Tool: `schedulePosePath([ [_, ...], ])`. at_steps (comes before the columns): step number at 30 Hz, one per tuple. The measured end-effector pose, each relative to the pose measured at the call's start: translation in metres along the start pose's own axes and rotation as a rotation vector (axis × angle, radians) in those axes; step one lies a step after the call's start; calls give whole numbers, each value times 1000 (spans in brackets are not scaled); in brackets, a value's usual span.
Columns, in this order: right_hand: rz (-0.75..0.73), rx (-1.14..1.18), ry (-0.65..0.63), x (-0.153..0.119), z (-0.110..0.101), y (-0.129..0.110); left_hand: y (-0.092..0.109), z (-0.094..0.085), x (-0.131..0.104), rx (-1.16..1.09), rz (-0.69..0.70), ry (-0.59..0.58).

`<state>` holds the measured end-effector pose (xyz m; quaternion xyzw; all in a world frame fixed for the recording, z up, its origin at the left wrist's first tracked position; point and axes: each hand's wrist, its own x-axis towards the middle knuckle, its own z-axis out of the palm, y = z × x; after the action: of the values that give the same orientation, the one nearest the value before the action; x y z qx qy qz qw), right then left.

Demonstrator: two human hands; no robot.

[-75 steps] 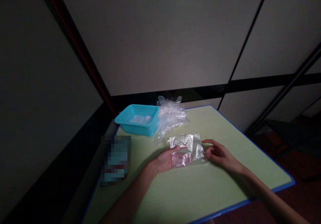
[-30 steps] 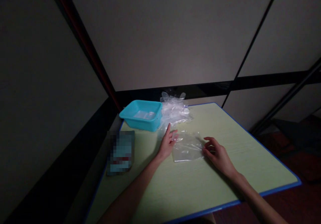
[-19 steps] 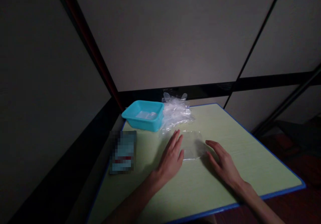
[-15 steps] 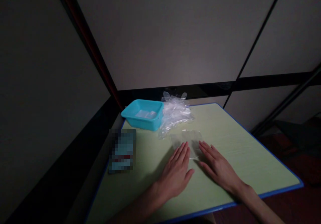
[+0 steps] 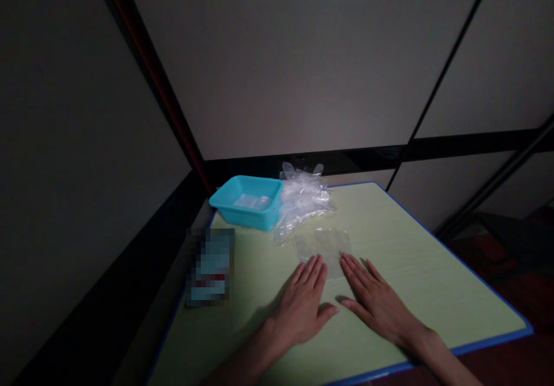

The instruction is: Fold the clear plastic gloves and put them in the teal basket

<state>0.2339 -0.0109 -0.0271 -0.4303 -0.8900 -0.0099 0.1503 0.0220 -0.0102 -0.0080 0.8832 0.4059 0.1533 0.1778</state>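
A thin sheet of clear plastic (image 5: 331,247), perhaps a folded disposable glove, lies flat on the pale green table. My left hand (image 5: 303,302) rests palm down with fingers stretched out, their tips at the sheet's near left edge. Over its near right edge lie the fingertips of my right hand (image 5: 378,302), also flat, with the thumb spread. Behind the sheet is a loose pile of clear plastic gloves (image 5: 305,198). Neither hand grips anything.
A turquoise basin (image 5: 251,218) stands at the back left, with clear plastic inside. Near the left edge lies a blurred-out box or packet (image 5: 212,268). The table (image 5: 424,282) has a blue rim; a pale panelled wall (image 5: 303,74) rises behind it.
Both hands have slid slightly toward me over the plastic sheet, and the right fingers are a little more spread. The whole view has shifted slightly.
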Motion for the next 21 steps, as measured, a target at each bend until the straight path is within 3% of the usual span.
schedulePosePath([
  [5,31,2,-20,-6,-4,3,-4,-4,-3,-17,36,-13],
  [9,47,25,52,-8,-17,16,-14,-13,-11,-99,-12,37],
  [15,-95,-13,55,6,-26,32,-20,-18,-13,-329,-54,146],
  [21,-132,3,9,20,-33,29,-17,-16,-3,-249,-73,174],
])
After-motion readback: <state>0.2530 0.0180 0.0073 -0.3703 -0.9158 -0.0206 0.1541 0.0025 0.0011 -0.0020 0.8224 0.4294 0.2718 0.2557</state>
